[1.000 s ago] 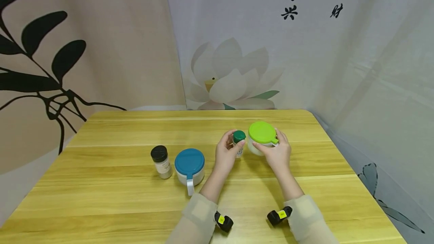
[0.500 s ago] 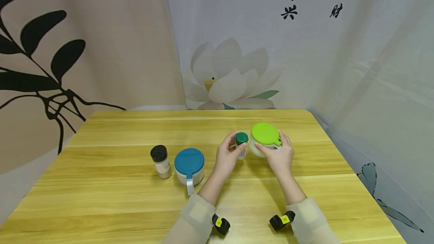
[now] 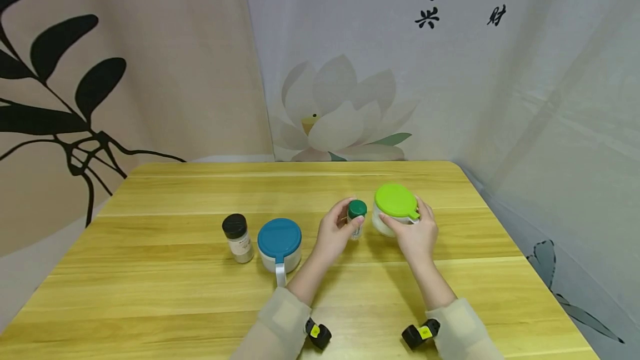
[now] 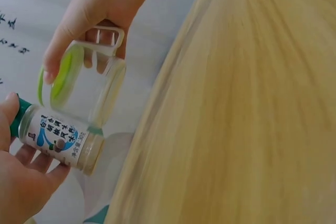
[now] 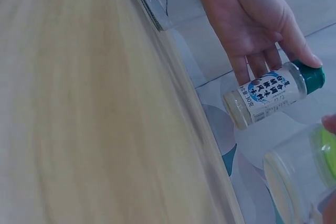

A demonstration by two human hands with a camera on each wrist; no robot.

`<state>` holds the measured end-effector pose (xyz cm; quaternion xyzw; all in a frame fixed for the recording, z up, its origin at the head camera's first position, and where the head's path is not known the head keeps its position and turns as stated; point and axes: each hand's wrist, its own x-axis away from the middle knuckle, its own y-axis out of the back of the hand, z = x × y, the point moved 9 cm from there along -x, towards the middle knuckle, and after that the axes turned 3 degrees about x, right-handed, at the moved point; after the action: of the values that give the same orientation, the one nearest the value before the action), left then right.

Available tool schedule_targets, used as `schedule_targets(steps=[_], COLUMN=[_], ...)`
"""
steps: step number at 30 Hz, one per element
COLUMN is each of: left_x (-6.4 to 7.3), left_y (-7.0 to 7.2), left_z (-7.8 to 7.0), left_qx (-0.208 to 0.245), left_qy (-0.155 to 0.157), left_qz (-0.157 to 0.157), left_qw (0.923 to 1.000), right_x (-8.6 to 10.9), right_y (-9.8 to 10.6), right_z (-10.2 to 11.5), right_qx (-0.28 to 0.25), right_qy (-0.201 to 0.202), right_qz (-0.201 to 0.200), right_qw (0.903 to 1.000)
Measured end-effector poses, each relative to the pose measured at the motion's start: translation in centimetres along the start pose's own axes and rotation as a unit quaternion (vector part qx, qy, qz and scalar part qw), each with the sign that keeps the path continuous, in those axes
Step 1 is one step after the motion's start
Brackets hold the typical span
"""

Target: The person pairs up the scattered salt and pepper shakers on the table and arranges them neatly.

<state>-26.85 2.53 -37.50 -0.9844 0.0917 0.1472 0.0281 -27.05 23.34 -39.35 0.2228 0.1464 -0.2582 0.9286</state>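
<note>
My left hand (image 3: 332, 232) grips a small clear spice bottle (image 4: 58, 137) with a green cap (image 3: 357, 209) and a printed label; the wrist views show pale contents. My right hand (image 3: 419, 238) holds a clear seasoning jar (image 4: 86, 90) with a bright green lid (image 3: 396, 200), thumb at the near side and the other fingers around its handle side. Bottle and jar are side by side with a small gap in the head view. In the left wrist view their bases show against the curtain, off the table surface. The right hand's far fingers are partly hidden.
On the wooden table (image 3: 165, 304), left of the hands, stand a blue-lidded jar (image 3: 280, 238) with a handle and a black-capped spice bottle (image 3: 239, 239). The left forearm passes close to the blue-lidded jar. A printed curtain (image 3: 450, 82) hangs behind the table.
Both hands have moved slightly right and toward the person, carrying the green-capped spice bottle and the green-lidded jar. The other jar and bottle have stayed in place.
</note>
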Motion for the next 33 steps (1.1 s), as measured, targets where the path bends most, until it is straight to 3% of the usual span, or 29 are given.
schedule_targets(steps=[9, 17, 33], left_x=[0.3, -0.1, 0.4], left_y=[0.0, 0.2, 0.1], left_z=[-0.1, 3.3, 3.9], left_qx=[-0.023, -0.035, -0.049], left_qy=[-0.007, 0.005, 0.030], left_qz=[0.033, 0.047, 0.080], left_qw=[0.9992, 0.9983, 0.9952], right_x=[0.7, 1.6, 3.0], right_y=[0.7, 0.9, 1.2], right_z=[-0.3, 0.0, 0.1], right_qx=[0.006, 0.015, 0.007], right_qy=[-0.014, -0.030, -0.033], right_qz=[-0.009, -0.009, -0.030], right_qw=[0.9998, 0.9994, 0.9990])
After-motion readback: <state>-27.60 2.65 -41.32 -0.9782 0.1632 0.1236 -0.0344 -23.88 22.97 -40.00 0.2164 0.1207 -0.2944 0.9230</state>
